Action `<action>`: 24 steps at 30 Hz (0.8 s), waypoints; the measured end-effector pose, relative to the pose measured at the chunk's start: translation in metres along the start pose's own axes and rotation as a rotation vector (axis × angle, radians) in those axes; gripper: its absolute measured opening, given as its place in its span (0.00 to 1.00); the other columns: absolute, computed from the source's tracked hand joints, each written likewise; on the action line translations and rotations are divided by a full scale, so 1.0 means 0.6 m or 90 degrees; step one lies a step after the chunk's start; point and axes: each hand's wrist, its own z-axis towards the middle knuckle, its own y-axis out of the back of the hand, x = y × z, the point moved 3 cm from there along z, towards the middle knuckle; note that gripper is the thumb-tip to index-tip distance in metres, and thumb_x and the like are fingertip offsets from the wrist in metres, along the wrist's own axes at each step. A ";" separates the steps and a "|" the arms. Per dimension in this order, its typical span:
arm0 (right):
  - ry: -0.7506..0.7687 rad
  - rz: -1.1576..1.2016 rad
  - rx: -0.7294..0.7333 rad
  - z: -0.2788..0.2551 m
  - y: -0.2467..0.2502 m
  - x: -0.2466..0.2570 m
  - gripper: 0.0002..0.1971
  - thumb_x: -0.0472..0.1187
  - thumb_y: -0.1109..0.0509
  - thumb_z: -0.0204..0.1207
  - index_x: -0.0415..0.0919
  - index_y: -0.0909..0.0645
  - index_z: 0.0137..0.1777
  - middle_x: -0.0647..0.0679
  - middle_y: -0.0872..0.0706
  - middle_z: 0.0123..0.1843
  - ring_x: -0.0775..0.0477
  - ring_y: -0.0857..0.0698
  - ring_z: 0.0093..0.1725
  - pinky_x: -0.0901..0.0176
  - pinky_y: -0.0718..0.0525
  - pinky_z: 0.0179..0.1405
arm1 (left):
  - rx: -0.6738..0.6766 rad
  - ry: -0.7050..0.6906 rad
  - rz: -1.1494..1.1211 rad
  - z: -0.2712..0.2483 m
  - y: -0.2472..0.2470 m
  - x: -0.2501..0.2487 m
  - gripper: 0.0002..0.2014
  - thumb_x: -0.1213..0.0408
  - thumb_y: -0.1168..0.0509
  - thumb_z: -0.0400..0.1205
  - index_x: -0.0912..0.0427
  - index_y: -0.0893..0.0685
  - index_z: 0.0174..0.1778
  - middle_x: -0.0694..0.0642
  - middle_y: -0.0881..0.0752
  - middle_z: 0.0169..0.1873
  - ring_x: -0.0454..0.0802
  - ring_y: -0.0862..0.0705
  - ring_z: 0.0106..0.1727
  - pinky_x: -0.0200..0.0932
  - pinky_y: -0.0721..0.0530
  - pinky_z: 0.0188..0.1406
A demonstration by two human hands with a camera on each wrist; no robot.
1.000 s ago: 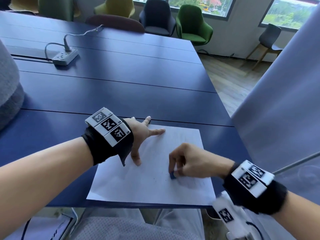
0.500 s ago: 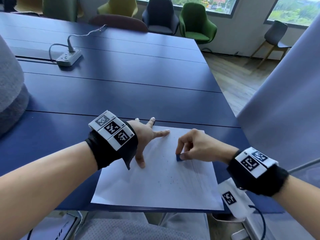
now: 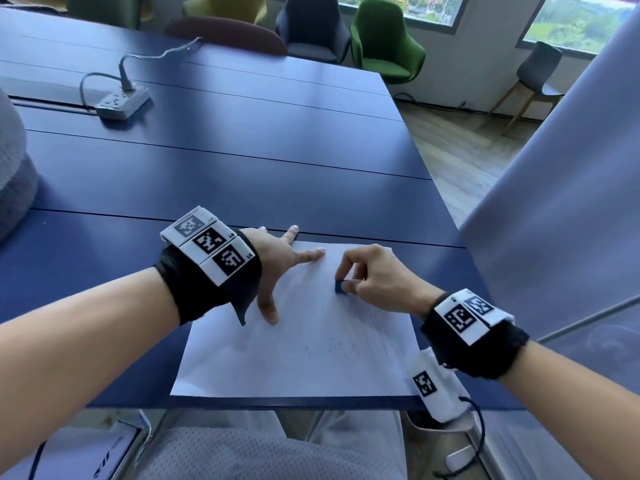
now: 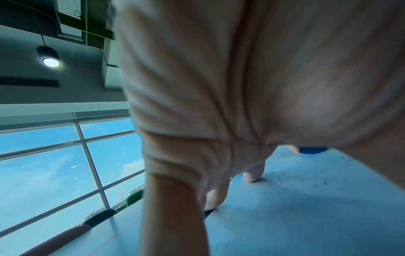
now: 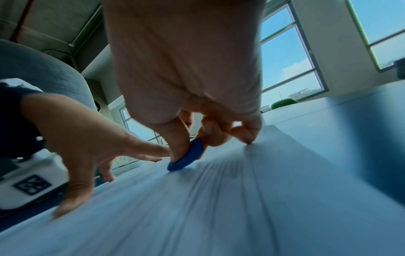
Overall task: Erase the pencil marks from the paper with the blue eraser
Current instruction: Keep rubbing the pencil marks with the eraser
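Head view shows the right hand (image 3: 377, 278) pinching the small, probably rubbery blue eraser (image 3: 341, 286) by its sides against the thin, easily creased paper (image 3: 294, 362) at its far right, while the flat, spread left hand (image 3: 277, 268) pins its far-left part.

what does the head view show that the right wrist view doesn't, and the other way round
Only the head view: the power strip on the blue table, and dark crumbs on the paper.
Only the right wrist view: the blue eraser tilted, its lower edge on the paper.
Both: the right hand pinches the eraser; the left hand lies spread on the sheet.
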 end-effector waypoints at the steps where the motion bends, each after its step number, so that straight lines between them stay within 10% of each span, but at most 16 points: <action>1: 0.007 -0.001 0.022 -0.010 -0.003 -0.001 0.06 0.35 0.27 0.73 0.47 0.14 0.40 0.52 0.19 0.30 0.60 0.24 0.26 0.69 0.24 0.29 | -0.002 -0.001 0.002 0.000 0.000 0.000 0.69 0.38 0.18 0.60 0.25 0.72 0.77 0.51 0.73 0.83 0.70 0.56 0.85 0.71 0.31 0.74; 5: 0.016 -0.052 0.176 -0.035 -0.004 0.003 0.06 0.35 0.27 0.73 0.48 0.12 0.42 0.55 0.20 0.30 0.62 0.25 0.25 0.73 0.28 0.25 | -0.002 0.000 0.013 -0.004 0.000 -0.001 0.69 0.39 0.18 0.61 0.23 0.72 0.77 0.52 0.72 0.84 0.72 0.54 0.85 0.70 0.29 0.73; 9: 0.016 0.004 0.008 -0.019 -0.004 0.002 0.05 0.34 0.28 0.74 0.46 0.14 0.42 0.53 0.19 0.30 0.59 0.23 0.28 0.64 0.22 0.32 | -0.002 0.002 0.015 -0.002 0.001 -0.001 0.69 0.39 0.18 0.61 0.23 0.73 0.76 0.52 0.72 0.84 0.71 0.54 0.85 0.69 0.29 0.74; 14: 0.044 -0.047 0.177 -0.058 -0.015 0.004 0.05 0.35 0.27 0.74 0.46 0.12 0.43 0.53 0.19 0.32 0.62 0.26 0.24 0.73 0.28 0.25 | -0.003 0.002 0.018 -0.005 0.002 -0.002 0.69 0.39 0.18 0.61 0.24 0.72 0.77 0.52 0.72 0.84 0.72 0.53 0.85 0.69 0.28 0.72; 20: 0.039 -0.008 0.030 -0.035 -0.016 0.008 0.04 0.36 0.27 0.74 0.46 0.13 0.42 0.51 0.18 0.32 0.58 0.24 0.27 0.66 0.24 0.31 | -0.004 0.005 0.019 -0.002 0.000 -0.001 0.69 0.38 0.18 0.60 0.22 0.72 0.76 0.51 0.72 0.84 0.71 0.53 0.85 0.67 0.28 0.73; 24: 0.043 -0.058 0.197 -0.073 -0.017 0.003 0.06 0.35 0.27 0.73 0.48 0.12 0.41 0.50 0.17 0.33 0.59 0.27 0.26 0.69 0.27 0.26 | -0.007 0.003 0.021 -0.002 0.001 -0.001 0.69 0.38 0.17 0.60 0.22 0.72 0.76 0.52 0.72 0.84 0.71 0.52 0.85 0.68 0.27 0.72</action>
